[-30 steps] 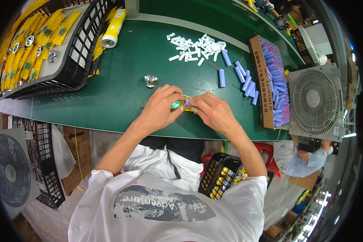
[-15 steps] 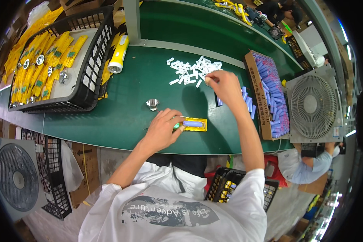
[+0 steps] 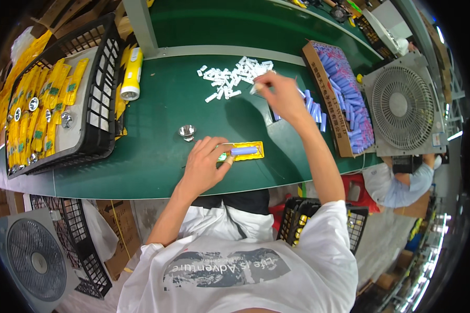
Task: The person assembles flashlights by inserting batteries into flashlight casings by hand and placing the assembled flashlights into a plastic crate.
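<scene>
My left hand (image 3: 206,163) is closed around the left end of a yellow flashlight casing (image 3: 261,151) on the green table. A purple cylindrical battery (image 3: 244,151) lies inside the casing, and a bit of green shows under my fingers. My right hand (image 3: 283,95) is raised at the right edge of a pile of small white pieces (image 3: 230,75). Its thumb and fingers pinch what looks like one small white piece (image 3: 254,89). Left of the casing, a silvery reflector cup (image 3: 187,132) sits on the table. Loose purple batteries (image 3: 313,108) lie beyond my right wrist.
A cardboard box (image 3: 326,99) of purple batteries stands at the right, beside a box fan (image 3: 399,104). On the left, a black crate (image 3: 96,112) holds yellow casings, with a yellow flashlight (image 3: 132,75) beside it. Another person (image 3: 402,182) sits at far right.
The view has shifted, so the table's things appear moved left and up. My right hand remains pinched by the white pile; my left hand still holds the casing.
</scene>
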Available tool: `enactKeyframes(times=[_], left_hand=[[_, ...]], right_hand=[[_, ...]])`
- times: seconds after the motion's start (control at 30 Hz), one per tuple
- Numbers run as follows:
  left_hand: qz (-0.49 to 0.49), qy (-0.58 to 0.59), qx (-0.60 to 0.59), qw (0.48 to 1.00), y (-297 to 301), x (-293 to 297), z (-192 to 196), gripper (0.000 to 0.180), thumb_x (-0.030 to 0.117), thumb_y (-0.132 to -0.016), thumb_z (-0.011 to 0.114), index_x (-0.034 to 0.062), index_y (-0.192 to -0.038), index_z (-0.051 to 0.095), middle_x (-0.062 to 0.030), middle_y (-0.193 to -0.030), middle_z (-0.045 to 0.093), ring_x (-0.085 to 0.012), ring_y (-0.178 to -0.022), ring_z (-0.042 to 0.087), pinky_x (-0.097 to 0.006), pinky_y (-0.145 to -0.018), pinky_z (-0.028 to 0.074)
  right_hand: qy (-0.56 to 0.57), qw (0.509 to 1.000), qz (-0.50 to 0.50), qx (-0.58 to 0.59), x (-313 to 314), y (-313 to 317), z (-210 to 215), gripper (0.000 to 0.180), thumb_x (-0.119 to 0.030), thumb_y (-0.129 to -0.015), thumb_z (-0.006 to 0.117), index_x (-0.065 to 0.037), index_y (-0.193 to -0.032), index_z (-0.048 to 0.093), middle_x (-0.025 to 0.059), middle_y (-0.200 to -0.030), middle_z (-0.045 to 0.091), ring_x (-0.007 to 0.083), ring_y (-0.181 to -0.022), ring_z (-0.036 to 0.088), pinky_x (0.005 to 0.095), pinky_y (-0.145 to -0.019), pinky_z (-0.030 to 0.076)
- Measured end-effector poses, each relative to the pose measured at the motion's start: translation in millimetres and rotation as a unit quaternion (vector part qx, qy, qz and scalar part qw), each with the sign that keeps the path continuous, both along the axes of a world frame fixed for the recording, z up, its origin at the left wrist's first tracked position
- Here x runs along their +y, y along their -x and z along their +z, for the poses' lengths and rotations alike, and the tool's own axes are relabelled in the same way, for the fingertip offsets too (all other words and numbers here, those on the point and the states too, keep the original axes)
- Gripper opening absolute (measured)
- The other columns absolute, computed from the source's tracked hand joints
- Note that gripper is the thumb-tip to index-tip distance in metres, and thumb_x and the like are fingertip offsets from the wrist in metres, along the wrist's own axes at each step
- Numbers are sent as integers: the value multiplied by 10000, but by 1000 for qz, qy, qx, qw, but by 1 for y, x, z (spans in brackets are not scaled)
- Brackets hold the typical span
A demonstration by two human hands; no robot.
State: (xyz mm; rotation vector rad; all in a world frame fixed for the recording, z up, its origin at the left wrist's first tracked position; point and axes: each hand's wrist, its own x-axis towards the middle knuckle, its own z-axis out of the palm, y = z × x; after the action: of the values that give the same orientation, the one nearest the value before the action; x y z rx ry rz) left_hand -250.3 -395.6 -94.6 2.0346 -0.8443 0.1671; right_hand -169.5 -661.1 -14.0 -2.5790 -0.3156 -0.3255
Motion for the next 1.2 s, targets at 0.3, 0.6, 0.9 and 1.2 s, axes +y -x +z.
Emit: enactKeyframes(times=[0.3,0.6,0.9,1.2], left_hand=[[-10,6,-2,1000,-3,-4,-2,226,82,-827,798,34,-1039,738,-72,-1122,712,-276,-958,645,-397,-822,489],[7,7,-18,1000,5,-3,-6,222,87,-828,791,52,-1038,729,-66,-1102,703,-271,-950,646,-407,-824,494],[0,4,-30,1000,-3,7,7,209,73,-823,789,45,-1025,741,-71,-1116,710,-283,-976,654,-410,-842,504],[-109,-55,38,992,7,7,-7,332,35,-878,735,-11,-1204,696,-190,-1231,675,-358,-1151,643,-432,-1017,498]], right_hand=[[-66,992,22,-102,-20,144,-36,136,-12,-792,837,-46,-885,744,80,-838,766,213,-732,743,320,-634,583],[170,976,132,-38,-2,151,-41,151,-86,-875,719,-46,-1017,685,57,-870,717,205,-764,718,337,-568,561],[247,958,130,-63,14,151,-31,236,-215,-920,717,-61,-1092,665,63,-1014,731,217,-991,714,376,-881,564],[-19,987,149,49,-9,161,-69,257,-245,-782,821,-51,-882,687,91,-974,709,319,-1031,665,421,-871,568]])
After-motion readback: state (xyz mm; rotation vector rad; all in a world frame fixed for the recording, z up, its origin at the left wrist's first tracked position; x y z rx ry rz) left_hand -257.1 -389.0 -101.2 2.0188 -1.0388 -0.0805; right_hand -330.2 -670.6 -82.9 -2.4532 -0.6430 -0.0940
